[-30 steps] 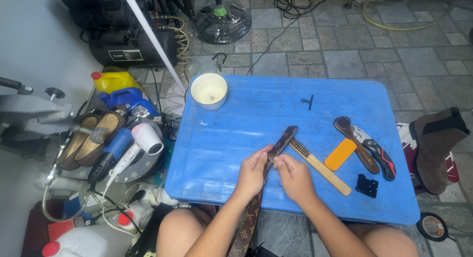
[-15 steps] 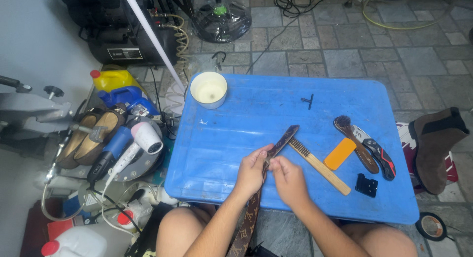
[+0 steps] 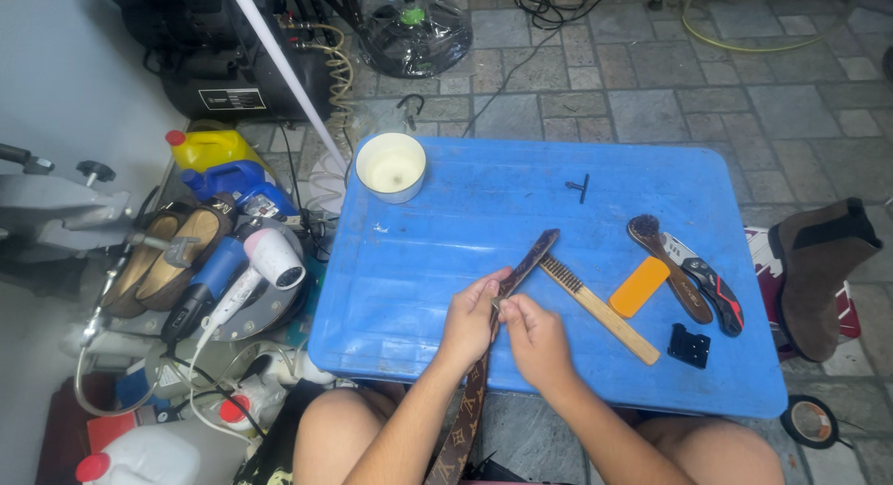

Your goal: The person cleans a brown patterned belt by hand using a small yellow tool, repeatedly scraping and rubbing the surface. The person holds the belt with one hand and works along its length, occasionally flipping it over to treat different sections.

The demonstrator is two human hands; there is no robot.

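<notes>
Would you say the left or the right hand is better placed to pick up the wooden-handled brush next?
Probably the right hand: the wooden-handled brush lies just to its right on the blue table, while the left hand sits across the brown strap.

We sat over a low blue plastic table (image 3: 521, 206) with rounded corners, set on a floor (image 3: 670, 85) of grey stone pavers with dark joints. A pale grey wall (image 3: 65, 85) rose at the left. Black cables (image 3: 549, 1) and a yellow-green hose (image 3: 744, 39) trailed across the pavers at the top. The light was soft and even, throwing only faint shadows.
</notes>
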